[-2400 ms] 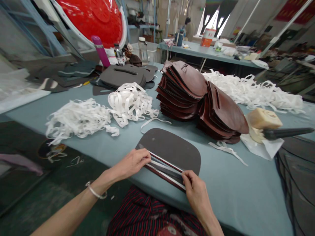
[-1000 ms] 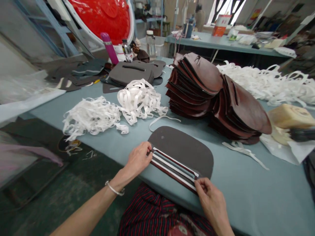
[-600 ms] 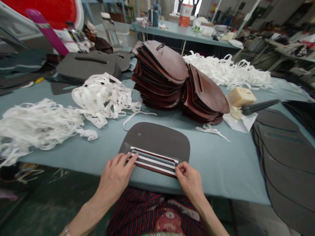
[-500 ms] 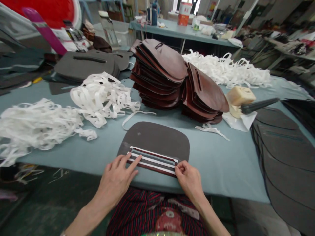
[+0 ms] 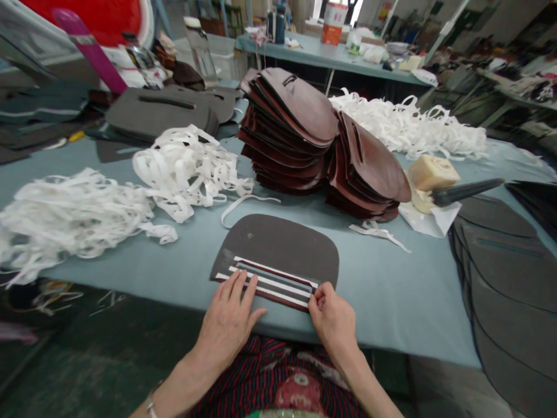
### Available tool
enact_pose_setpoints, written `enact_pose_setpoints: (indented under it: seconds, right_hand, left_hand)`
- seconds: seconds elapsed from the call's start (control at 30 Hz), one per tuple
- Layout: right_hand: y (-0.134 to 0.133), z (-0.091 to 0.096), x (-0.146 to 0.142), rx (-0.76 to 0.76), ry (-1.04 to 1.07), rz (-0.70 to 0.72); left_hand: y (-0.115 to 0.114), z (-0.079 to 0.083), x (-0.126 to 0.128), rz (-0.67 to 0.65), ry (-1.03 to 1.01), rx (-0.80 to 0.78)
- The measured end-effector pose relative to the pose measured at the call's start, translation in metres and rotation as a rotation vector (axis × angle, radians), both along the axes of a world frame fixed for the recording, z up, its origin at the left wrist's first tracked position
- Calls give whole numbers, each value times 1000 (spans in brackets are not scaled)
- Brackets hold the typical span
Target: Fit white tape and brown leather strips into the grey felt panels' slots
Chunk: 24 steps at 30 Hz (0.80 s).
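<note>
A dark grey rounded panel (image 5: 282, 239) lies flat at the table's front edge, with a long slot near its lower side. White tape strips (image 5: 282, 284) run along and below the slot, and a narrow reddish-brown edge shows beside them. My left hand (image 5: 230, 319) rests on the left part of the strips, fingers stretched out and the thumb apart. At the strips' right end, my right hand (image 5: 334, 313) is closed, with thumb and forefinger pinched at the end of a white strip; the fingertips partly hide that end.
Behind the panel stand piles of brown leather pieces (image 5: 296, 110). Tangled white tape (image 5: 78, 223) lies at the left, with more white tape (image 5: 409, 125) at the back. To the right are a yellowish block (image 5: 433, 172), a dark-handled brush (image 5: 470, 190) and stacked dark panels (image 5: 505, 249).
My left hand has shifted right along the strips and lies flatter, uncovering the left end of the lowest strip. The right hand keeps its pinch at the right end. The view has shifted slightly.
</note>
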State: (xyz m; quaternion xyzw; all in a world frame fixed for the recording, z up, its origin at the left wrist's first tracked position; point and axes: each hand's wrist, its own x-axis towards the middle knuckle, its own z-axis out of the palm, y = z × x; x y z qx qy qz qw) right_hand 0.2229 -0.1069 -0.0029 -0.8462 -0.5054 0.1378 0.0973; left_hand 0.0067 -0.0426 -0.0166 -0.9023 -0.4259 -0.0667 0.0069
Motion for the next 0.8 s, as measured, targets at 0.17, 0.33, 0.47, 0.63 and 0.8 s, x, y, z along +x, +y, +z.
enact_pose_setpoints:
  seconds: [0.17,0.33,0.47,0.63,0.8]
  right_hand:
    - [4,-6,-17,283,-105,481]
    - [7,-11,-17,334,-48,536]
    - [14,-11,-7,348,54,486]
    - [31,-14,-4,284,-83,477]
    - [38,-20,-4,253,-167,479]
  left_hand:
    - [-5,6,12,42,-39,-12]
    - [10,3,7,35,-119,-23]
    - [27,-6,-3,23,-226,-13]
    - [43,-15,-11,72,-394,-1]
    - [45,-14,-15,69,-489,-59]
